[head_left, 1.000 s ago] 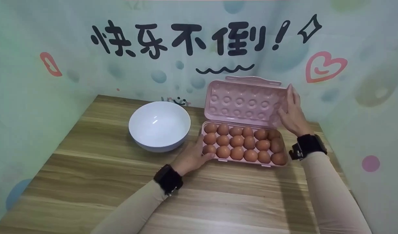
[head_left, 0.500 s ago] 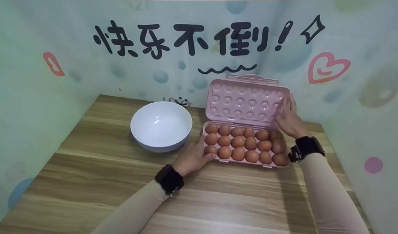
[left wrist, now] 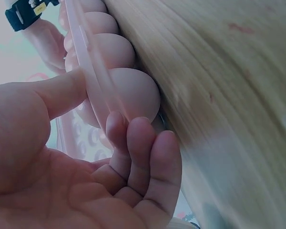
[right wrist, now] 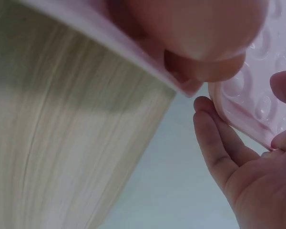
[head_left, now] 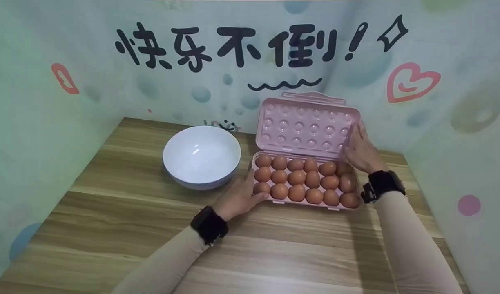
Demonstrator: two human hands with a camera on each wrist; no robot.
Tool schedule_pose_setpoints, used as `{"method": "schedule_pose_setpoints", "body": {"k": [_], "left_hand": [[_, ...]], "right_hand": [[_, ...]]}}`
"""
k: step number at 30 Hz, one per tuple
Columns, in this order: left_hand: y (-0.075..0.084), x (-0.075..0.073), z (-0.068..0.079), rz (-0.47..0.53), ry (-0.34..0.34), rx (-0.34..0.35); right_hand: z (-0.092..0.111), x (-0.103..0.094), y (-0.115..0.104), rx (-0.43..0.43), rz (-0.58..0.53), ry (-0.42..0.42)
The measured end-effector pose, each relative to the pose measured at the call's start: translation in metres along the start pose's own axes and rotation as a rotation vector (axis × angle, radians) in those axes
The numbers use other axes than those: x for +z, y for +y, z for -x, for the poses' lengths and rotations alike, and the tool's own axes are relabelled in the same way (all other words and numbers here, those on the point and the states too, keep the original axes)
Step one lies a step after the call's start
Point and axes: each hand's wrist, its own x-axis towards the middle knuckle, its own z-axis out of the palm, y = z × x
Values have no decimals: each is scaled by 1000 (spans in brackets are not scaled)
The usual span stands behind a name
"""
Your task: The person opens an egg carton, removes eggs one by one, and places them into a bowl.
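A pink plastic egg box (head_left: 278,201) stands with its lid raised, filled with rows of brown eggs (head_left: 296,178). My left hand (head_left: 237,198) grips the box's front left corner. In the left wrist view, the left thumb (left wrist: 66,93) lies against the pink rim and the fingertips (left wrist: 140,129) curl in beside an egg (left wrist: 133,93). My right hand (head_left: 363,152) holds the right edge of the dimpled lid (head_left: 307,122). Seen from the right wrist, fingers (right wrist: 212,140) lie behind the lid's edge, with the thumb (right wrist: 283,86) on its inner side.
Left of the egg box, a large white bowl (head_left: 201,157) stands on the wood-grain table (head_left: 123,228). A printed cloth backdrop (head_left: 184,94) rises behind the table and along both sides. The raised lid stands close in front of it.
My right hand has slid from the lid's upper right corner down its right edge. The lid leans slightly further back. My left hand keeps its place on the box.
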Motion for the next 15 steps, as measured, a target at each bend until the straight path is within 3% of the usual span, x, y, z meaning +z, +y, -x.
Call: {"method": "schedule_pose_setpoints", "body": {"k": [15], "left_hand": [[17,-17,16,-45,-37,-35]], "right_hand": [[2,7,-3,17,-3,-29]]}}
